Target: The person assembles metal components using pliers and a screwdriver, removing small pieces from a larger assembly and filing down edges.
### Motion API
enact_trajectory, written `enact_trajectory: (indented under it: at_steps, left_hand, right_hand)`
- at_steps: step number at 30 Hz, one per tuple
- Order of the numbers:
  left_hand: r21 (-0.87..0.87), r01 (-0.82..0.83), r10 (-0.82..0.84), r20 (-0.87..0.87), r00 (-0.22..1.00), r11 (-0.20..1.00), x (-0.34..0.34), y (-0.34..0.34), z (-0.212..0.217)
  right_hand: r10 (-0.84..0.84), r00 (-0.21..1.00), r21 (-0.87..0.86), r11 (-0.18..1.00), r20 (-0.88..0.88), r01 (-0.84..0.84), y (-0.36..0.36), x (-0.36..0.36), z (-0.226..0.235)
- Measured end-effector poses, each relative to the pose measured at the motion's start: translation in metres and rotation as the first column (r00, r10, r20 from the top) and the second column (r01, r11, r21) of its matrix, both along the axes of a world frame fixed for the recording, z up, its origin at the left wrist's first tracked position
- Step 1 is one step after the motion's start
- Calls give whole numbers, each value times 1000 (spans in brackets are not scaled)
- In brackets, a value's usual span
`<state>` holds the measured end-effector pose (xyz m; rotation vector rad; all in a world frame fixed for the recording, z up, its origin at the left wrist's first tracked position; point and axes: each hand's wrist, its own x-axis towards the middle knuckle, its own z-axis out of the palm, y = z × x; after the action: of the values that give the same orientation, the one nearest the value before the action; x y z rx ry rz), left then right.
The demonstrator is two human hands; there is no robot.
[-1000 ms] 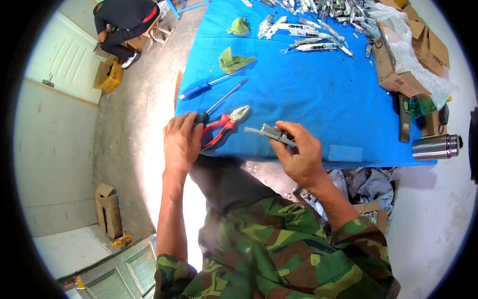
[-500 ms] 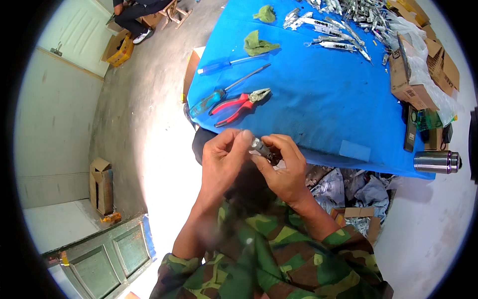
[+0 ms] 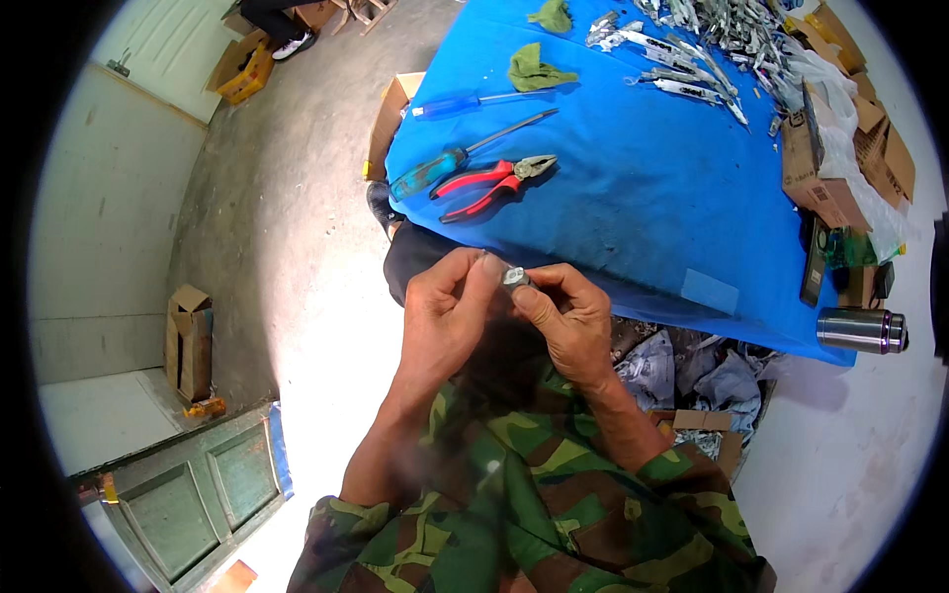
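Note:
Both hands are close together just off the near edge of the blue-covered table. My right hand [image 3: 573, 321] pinches a small silver-grey metal part [image 3: 515, 278] between thumb and fingers, with its flat, light end showing. Beside it, my left hand [image 3: 445, 311] is closed in a pinch, its thumb and fingertip pressed together near the part. Whatever lies in that pinch is too small to make out. Ahead on the table are red-handled pliers [image 3: 499, 185], a teal-handled screwdriver [image 3: 435, 171] and a blue clear-handled screwdriver [image 3: 455, 105].
Green cloths [image 3: 537, 69] lie farther back on the blue table cover [image 3: 633, 188]. A heap of silvery metal strips [image 3: 717, 59] fills the far right, next to a cardboard box [image 3: 816, 173]. A steel flask [image 3: 860, 330] lies by the right corner. Below the table is a box of scrap [image 3: 702, 420].
The metal part has turned, so its flat end now shows instead of its length. My hands stay close together; the whole view has shifted slightly.

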<state>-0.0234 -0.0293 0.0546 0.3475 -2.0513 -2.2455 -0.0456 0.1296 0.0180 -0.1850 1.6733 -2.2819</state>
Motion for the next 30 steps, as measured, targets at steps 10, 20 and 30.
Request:
enact_trajectory:
  at_steps: [10, 20, 30]
  left_hand:
    - [-50, 42, -40, 32, 999, 998, 4, -14, -5]
    - [-30, 83, -80, 75, 994, 996, 6, -23, -14]
    - [47, 122, -127, 118, 985, 991, 7, -28, -18]
  right_hand:
    - [92, 992, 3, 996, 83, -93, -3, -1, -7]
    - [203, 944, -217, 965, 260, -147, 0, -1, -23]
    - [337, 910, -352, 904, 240, -242, 6, -3, -36]
